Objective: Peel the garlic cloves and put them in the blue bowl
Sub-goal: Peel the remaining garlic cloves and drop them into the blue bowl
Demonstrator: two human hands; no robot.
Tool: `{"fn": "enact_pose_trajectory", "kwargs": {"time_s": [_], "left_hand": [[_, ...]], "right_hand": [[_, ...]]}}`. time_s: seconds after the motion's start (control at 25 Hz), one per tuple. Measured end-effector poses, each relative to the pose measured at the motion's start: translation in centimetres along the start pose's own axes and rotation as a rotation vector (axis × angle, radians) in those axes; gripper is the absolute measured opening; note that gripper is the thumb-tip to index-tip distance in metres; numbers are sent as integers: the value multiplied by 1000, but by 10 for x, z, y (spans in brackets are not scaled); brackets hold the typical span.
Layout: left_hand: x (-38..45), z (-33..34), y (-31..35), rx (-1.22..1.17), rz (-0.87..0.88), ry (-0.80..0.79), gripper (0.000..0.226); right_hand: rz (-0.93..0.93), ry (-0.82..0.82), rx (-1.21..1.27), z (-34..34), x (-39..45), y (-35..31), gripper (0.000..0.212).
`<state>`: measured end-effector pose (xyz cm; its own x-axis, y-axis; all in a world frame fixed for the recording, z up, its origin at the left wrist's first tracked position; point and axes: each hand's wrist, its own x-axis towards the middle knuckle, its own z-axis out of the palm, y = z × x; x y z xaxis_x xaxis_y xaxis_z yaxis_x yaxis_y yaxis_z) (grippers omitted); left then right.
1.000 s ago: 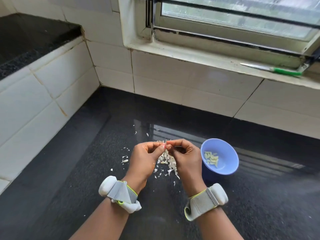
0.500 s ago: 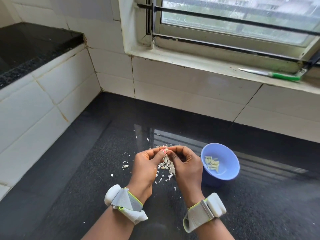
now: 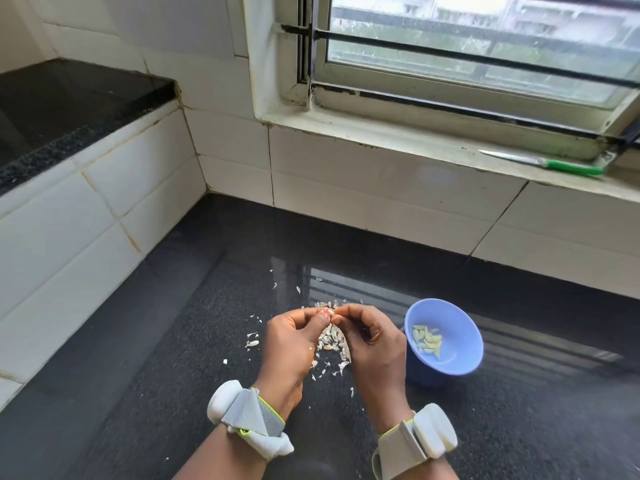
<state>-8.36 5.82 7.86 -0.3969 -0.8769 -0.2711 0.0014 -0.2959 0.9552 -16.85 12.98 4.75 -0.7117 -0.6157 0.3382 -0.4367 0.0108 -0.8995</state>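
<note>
Both hands have stayed locked together at the fingertips since the earlier frames, while the view has tilted up to take in more of the window. Between them sits a garlic clove (image 3: 329,312), small and pale, held above the counter just left of the blue bowl (image 3: 460,327). The left hand (image 3: 294,344) pinches it with curled fingers and a red-painted thumbnail; the right hand (image 3: 372,344) curls in from the other side, thumb and forefinger nipping at the same clove, apparently working its skin loose.

Several peeled cloves (image 3: 427,341) already lie inside the bowl. A scatter of papery skins (image 3: 332,341) covers the black granite counter (image 3: 173,375) just left of the bowl, directly beneath the hands. Each wrist wears a grey and white strapped band.

Far behind the bowl, a green-handled knife (image 3: 543,162) lies on the windowsill (image 3: 381,133).

Risk from here: the clove is tiny and likely slippery once bared, so a hard pull on the skin could flick it onto the counter among the peelings. Skin fragments clinging to fingers could also fall into the bowl.
</note>
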Motion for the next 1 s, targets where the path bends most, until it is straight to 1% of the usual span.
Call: {"fn": "enact_pose_trajectory", "kwargs": {"time_s": [0.08, 0.16, 0.32, 0.56, 0.68, 0.8, 0.92, 1.0], "left_hand": [[1, -1, -1, 26, 12, 3, 9], [2, -2, -2, 38, 27, 10, 9], [3, -3, -3, 82, 62, 12, 11], [6, -2, -4, 114, 69, 17, 9], [6, -4, -4, 119, 76, 10, 9], [6, -6, -4, 191, 106, 25, 15], [4, -6, 0, 273, 162, 4, 21], [3, -7, 2, 323, 198, -10, 16]], "right_hand": [[10, -16, -1, 0, 1, -1, 20], [78, -35, 22, 1, 2, -3, 14], [176, -52, 86, 0, 3, -6, 14], [306, -71, 207, 0, 4, -4, 4], [373, -75, 304, 2, 5, -6, 16], [417, -69, 353, 1, 6, -7, 21], [414, -80, 337, 1, 7, -6, 22], [388, -80, 273, 1, 7, -3, 22]]}}
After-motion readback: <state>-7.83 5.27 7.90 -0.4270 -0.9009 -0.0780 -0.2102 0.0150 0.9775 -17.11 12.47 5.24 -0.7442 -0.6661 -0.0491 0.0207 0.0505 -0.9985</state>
